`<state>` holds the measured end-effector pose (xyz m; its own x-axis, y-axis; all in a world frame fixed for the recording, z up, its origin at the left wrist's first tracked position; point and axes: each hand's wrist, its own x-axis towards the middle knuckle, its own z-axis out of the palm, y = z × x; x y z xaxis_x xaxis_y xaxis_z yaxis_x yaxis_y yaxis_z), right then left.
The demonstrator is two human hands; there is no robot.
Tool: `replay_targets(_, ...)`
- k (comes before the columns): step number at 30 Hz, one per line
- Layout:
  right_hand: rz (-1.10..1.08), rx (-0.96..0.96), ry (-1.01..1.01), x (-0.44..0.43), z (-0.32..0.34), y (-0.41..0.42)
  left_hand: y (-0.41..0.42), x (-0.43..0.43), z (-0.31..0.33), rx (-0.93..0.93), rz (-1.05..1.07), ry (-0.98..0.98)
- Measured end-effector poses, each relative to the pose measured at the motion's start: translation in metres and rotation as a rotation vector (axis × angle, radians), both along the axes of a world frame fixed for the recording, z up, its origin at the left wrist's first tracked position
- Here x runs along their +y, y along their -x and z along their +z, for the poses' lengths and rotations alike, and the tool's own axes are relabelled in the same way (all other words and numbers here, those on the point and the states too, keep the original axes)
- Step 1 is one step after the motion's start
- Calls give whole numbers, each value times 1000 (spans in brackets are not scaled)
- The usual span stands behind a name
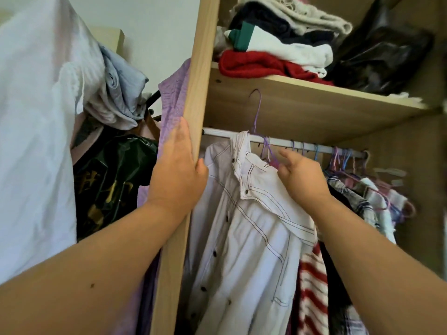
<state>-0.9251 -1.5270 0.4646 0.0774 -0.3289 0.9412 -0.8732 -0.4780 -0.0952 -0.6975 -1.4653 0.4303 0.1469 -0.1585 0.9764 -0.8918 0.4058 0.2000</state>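
Both forearms reach up and forward. The left hand (177, 170) clasps the side panel (193, 81), fingers flat outside and thumb hooked round its edge. The right hand (302, 177), fingers loosely spread, rests on the shoulder of the white shirt (246, 238). The shirt hangs straight down at the rail (309, 146), collar uppermost. The purple hanger (257, 110) points its hook upward.
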Motion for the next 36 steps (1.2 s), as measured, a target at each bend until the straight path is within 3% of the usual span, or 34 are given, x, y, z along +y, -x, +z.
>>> replay_targets(6,-9,17,-51,64,-36,64,13,5,-15,-165,192,-87)
replay_targets(9,-99,56,-85,96,-58,92,38,9,-25,-281,-22,-62)
replay_targets(11,-109,48,-91,117,-75,106,64,7,-36,-404,-207,-149)
replay_targets(17,-158,10,-239,189,-124,145,129,-17,-88,-404,-449,-640)
replay_targets(20,-210,-6,-297,231,-141,160,155,-21,-117,-492,-812,-861)
replay_targets(25,-438,-107,-515,295,-164,183,199,0,-154,-395,-1147,-838)
replay_targets(29,-749,-229,-748,342,-187,187,224,20,-173,-381,-1258,-722)
replay_targets(33,-873,-243,-774,370,-206,141,227,39,-187,-415,-1360,-671)
replay_targets(36,-980,-253,-788,380,-219,93,214,48,-197,-557,-1448,-702)
